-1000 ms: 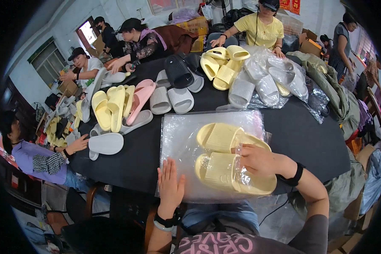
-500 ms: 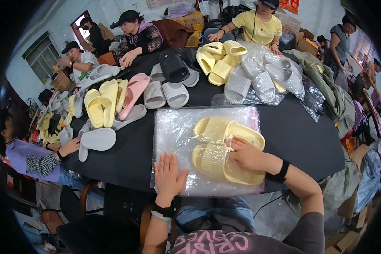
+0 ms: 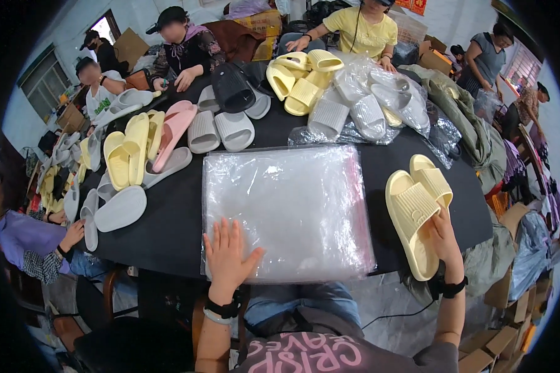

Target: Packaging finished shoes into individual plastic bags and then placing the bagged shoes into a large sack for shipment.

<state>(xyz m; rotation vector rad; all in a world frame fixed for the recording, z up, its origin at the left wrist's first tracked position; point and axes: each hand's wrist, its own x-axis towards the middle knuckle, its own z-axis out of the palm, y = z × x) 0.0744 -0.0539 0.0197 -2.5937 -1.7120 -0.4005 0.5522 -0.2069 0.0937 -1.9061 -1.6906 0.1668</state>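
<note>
A stack of clear plastic bags [image 3: 286, 211] with a pink strip along its right edge lies flat on the black table [image 3: 174, 230] before me. My left hand [image 3: 228, 253] rests on the stack's lower left part, fingers spread and palm down. To the right of the stack, my right hand [image 3: 445, 236] grips a pair of pale yellow slide sandals [image 3: 410, 205]. The pair is held tilted near the table's right edge, one slide partly behind the other. The fingertips of that hand are partly hidden by the slides.
Yellow slides [image 3: 130, 149], a pink slide [image 3: 175, 133] and grey slides [image 3: 121, 209] are heaped at the left. Along the back stand a black slide [image 3: 233, 87], more yellow slides [image 3: 305, 93] and bagged grey slides [image 3: 368, 115]. Several people sit around the table. Cardboard boxes [image 3: 488, 342] stand at lower right.
My right hand has moved right with the yellow pair, which lay in or under clear plastic on the stack before. My left hand stays flat on the bags. The whole view has shifted slightly.
</note>
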